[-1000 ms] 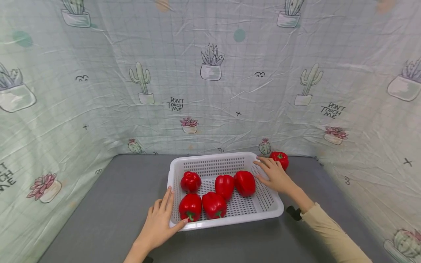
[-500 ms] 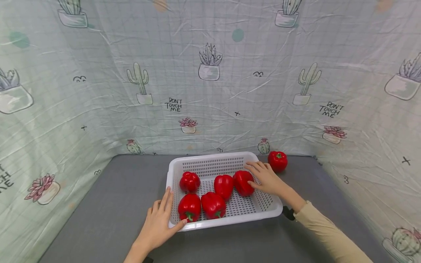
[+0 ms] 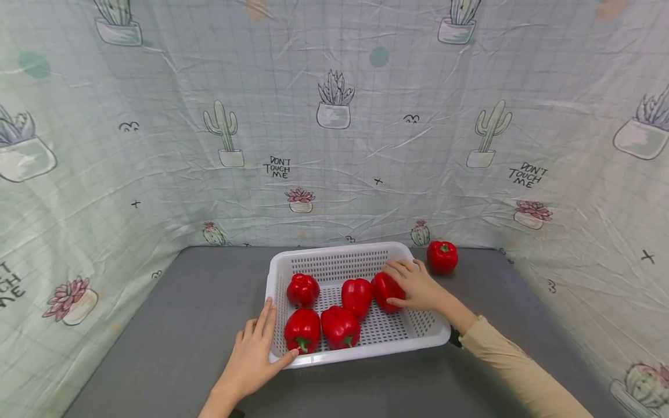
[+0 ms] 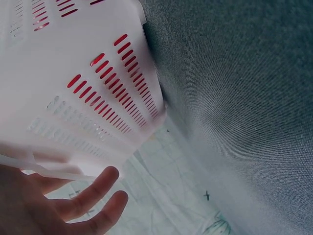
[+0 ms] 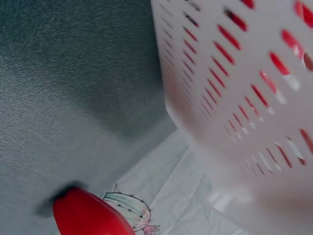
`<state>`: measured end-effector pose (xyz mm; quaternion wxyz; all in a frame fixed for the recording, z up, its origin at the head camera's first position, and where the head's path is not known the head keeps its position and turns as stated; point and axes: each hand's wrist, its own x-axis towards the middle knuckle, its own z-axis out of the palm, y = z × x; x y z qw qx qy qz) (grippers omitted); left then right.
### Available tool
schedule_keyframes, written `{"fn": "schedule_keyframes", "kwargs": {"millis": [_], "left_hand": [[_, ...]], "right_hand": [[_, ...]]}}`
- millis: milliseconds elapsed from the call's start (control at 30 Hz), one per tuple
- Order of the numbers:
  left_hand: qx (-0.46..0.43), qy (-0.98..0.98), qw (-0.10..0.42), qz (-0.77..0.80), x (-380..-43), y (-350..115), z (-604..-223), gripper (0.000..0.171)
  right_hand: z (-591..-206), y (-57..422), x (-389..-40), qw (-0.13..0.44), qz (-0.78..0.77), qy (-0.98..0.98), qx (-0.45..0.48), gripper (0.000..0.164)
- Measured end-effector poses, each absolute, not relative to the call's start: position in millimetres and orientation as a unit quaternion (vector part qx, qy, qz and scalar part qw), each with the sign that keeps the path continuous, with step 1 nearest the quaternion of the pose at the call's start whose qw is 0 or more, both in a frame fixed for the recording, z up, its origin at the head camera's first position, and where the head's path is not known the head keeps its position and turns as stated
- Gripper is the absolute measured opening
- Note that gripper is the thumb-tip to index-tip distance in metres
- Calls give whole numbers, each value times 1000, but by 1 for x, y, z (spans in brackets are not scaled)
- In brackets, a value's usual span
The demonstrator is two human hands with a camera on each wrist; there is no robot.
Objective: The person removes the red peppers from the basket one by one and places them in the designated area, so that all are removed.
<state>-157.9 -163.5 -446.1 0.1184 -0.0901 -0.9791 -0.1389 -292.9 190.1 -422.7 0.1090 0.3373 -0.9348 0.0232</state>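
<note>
In the head view, a white perforated plastic basket (image 3: 360, 352) holds several red bell peppers, among them a front-left one (image 3: 302, 326) with its green stem toward me. My left hand (image 3: 250, 355) rests at the basket's left front corner, fingers straight along the left rim and thumb on the front rim. The left wrist view shows its fingertips (image 4: 108, 176) beside the basket's slotted wall. Reaching over the right rim, my right hand (image 3: 417, 288) has its fingers and thumb around the rightmost red bell pepper (image 3: 383, 290), partly covering it. That hand is out of sight in the right wrist view.
One more red bell pepper (image 3: 442, 258) stands outside the basket, behind its right end. The grey tabletop (image 3: 209, 302) surrounds the basket. A cactus-print sheet (image 3: 376, 191) hangs behind and along both sides.
My right hand has moved left and inward from over the basket's right rim onto the rightmost bell pepper, uncovering the pepper outside. The left hand and basket have stayed in place.
</note>
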Motion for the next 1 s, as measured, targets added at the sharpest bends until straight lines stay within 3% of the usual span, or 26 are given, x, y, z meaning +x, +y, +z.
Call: {"fn": "schedule_keyframes", "kwargs": {"millis": [300,1000], "left_hand": [[-96,-978,122,-141,-157,-163,-448,91],[-97,-977,126,-145,-158,-165,-449,92]], "right_hand": [[-435,193,-295,82,4,-940,332,73],[-432,186,-294,84,-14,-940,331,75]]}}
